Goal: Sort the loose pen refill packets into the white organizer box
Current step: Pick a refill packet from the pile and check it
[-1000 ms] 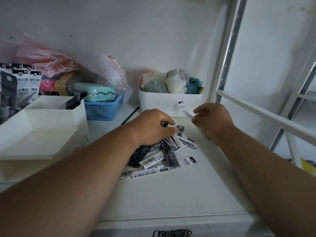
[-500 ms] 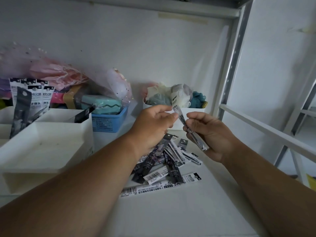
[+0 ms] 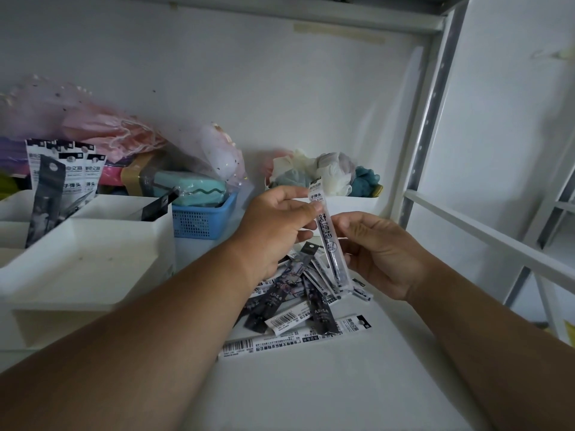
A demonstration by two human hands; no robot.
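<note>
Left hand (image 3: 277, 231): pinching the upper part of one refill packet (image 3: 328, 234) between thumb and fingers, just under its white header card.
Right hand (image 3: 382, 253): cupping the same packet from the other side, fingers curling behind its lower half.
Held packet: hanging in the air above the loose pile (image 3: 298, 300), in front of the small white tub (image 3: 351, 203).
Long axis: running nearly upright, header end pointing up and slightly left, the clear lower end pointing down toward the pile.
Risk, slip: the film is looking slick, so a loose pinch could be dropping it back among the others.
Risk, sorting: the white organizer box (image 3: 93, 244) is sitting well to the left with several compartments, so a hasty carry could be landing it with the wrong kind.
Risk, snag: the long packet could be catching on the box rim if going in sideways.
</note>
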